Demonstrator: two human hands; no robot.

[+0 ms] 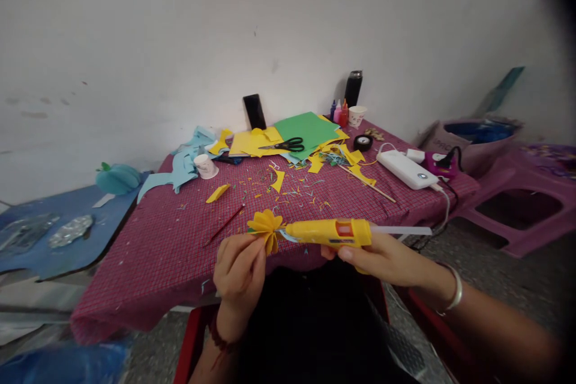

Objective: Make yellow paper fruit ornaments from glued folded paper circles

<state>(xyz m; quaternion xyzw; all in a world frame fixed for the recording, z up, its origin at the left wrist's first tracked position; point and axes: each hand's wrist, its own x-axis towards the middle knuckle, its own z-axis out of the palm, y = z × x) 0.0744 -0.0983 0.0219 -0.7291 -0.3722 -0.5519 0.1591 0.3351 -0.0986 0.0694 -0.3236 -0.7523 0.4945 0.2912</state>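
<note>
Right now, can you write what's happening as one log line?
left hand: holds yellow paper craft | right hand: holds yellow glue gun, pointed toward craft | black scissors: unheld

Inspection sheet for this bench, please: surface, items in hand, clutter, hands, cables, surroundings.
Surface: red checked cloth, strewn with paper bits.
Items in hand: yellow paper flower; yellow glue gun, glue stick out its back, tip close to the flower, contact unclear.
Clutter: scissors, green sheet, black tape roll, light-blue paper.
Left hand: fingers pinch the flower.
Right hand: grips the glue gun.
Cables: white cable hangs at the cloth's right edge, beside a white box.
Surroundings: pale wall behind, pink stool at right.
</note>
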